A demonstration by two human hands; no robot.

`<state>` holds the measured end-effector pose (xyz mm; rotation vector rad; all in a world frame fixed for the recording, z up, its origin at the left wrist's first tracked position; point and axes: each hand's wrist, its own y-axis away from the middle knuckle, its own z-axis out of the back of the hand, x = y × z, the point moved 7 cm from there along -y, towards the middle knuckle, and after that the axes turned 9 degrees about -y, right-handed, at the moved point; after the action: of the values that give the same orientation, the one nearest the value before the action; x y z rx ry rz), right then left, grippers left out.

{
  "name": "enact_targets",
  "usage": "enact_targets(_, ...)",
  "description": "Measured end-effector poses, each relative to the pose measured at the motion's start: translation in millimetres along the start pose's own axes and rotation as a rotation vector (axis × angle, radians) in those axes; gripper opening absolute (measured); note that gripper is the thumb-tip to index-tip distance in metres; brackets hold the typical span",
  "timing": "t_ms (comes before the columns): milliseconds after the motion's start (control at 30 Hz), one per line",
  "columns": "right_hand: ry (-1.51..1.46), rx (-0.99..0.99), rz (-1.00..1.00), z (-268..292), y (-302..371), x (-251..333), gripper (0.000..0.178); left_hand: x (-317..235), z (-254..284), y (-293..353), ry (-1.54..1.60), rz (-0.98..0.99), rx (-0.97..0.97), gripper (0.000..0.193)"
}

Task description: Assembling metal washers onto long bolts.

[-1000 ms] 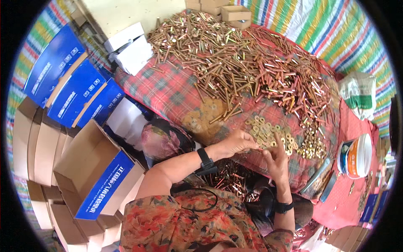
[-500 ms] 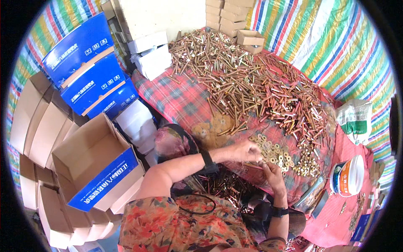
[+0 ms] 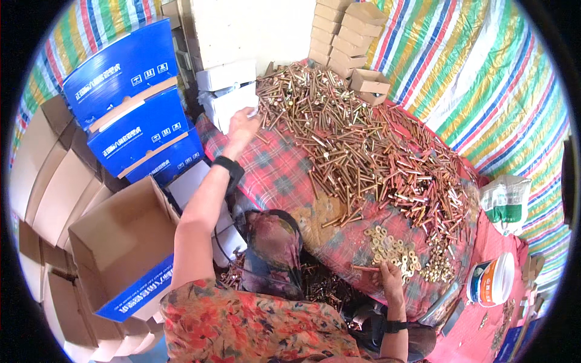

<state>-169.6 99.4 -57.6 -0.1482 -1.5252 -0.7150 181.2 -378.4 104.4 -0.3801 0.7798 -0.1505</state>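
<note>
My left hand (image 3: 243, 125) reaches out to the left edge of a big heap of brassy bolts (image 3: 339, 121), right in front of a white box (image 3: 233, 106). Its fingers are bunched, and what they may hold is hidden. Low on the right, my right hand (image 3: 392, 279) pinches a single bolt (image 3: 365, 268) that points left. Beside that hand, flat ring washers (image 3: 393, 249) lie scattered on the plaid cloth (image 3: 281, 166). A small pile of nuts (image 3: 440, 263) sits to their right.
An open cardboard box (image 3: 124, 236) stands at my left, below stacked blue boxes (image 3: 124, 78). Small brown cartons (image 3: 348, 39) are piled at the back. A white bucket (image 3: 493, 279) and a white-green bag (image 3: 507, 204) are on the right.
My left hand has left the washers and swung up and left to the heap's edge by the white box. My right hand stays by the washers, with a bolt in its fingers.
</note>
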Motion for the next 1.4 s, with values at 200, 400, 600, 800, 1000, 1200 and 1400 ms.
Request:
enact_targets(200,-0.045,-0.032,-0.006,-1,0,-4,0.031,38,19,-73,-0.597,0.094,-0.061,0.047)
enact_targets(400,0.044,-0.189,-0.036,2,16,5,0.028,25,-16,-96,-0.615,0.116,0.109,0.058)
enact_targets(600,0.091,-0.175,0.028,-5,12,25,0.031,14,-63,-107,-1.191,-0.544,0.327,0.035)
enact_targets(800,0.207,-0.171,0.161,3,-5,-5,0.030,-157,-150,-44,-0.751,-1.203,0.219,0.038)
enact_targets(1000,0.111,-0.205,0.141,2,11,12,0.029,-207,-148,18,-0.418,-1.300,0.259,0.037)
enact_targets(1200,0.050,-0.272,0.151,3,-6,8,0.029,-222,-106,57,-0.199,-1.283,0.302,0.037)
enact_targets(1400,0.064,-0.504,0.347,1,-15,18,0.026,-258,-63,104,0.007,-1.294,0.364,0.038)
